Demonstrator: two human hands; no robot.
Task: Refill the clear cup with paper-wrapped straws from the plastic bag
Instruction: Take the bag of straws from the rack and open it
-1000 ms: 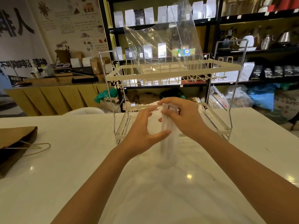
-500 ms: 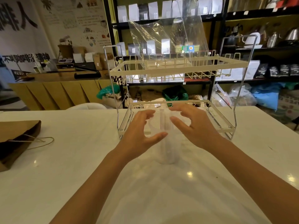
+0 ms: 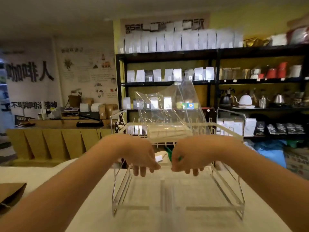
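Observation:
The clear cup (image 3: pixel 167 195), blurred, stands on the table inside the lower tier of a white wire rack (image 3: pixel 241 205), with pale wrapped straws upright in it. A crumpled clear plastic bag (image 3: pixel 168 108) sits on the rack's top tier. My left hand (image 3: pixel 142 156) and my right hand (image 3: pixel 188 156) hang side by side above the cup, just under the top tier. Their fingers curl downward and the thumbs meet the fingertips. Motion blur hides whether anything is pinched between them.
The rack stands on a white table (image 3: pixel 41 180). A brown paper bag (image 3: pixel 11 193) lies at the table's left edge. Behind are a wooden counter (image 3: pixel 55 144) and black shelves (image 3: pixel 217 55) of pouches and kettles.
Both hands have left the cup and risen to just below the rack's top tier, closing from spread to curled. The camera has tilted up sharply.

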